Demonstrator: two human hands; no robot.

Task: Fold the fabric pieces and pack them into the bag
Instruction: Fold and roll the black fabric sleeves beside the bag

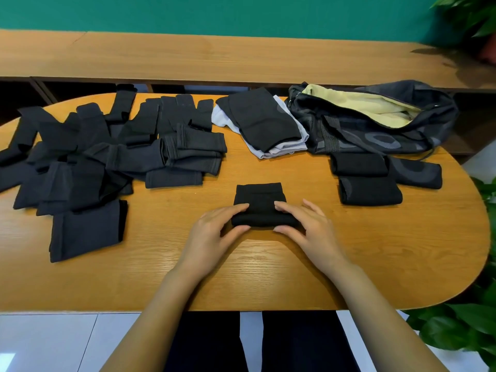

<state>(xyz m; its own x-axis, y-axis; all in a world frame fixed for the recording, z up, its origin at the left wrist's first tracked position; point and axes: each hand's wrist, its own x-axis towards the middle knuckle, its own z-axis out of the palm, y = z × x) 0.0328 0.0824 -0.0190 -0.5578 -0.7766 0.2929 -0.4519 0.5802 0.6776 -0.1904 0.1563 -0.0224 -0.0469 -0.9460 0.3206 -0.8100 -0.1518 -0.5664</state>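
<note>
Risk: the fold in the black piece (pixel 259 205) may be springing open if either grip is loosening, since the cloth looks stretchy (a judgement only). An uneven pull would be skewing it. The piece is lying mid-table (pixel 268 269), between the unfolded pile (pixel 107 157) and the folded pieces (pixel 370 181) beside the bag (pixel 375 124). The left hand (pixel 214 234) and right hand (pixel 308 226) are sitting apart, each pinching one end of the near edge, fingers on top and thumb in front.
</note>
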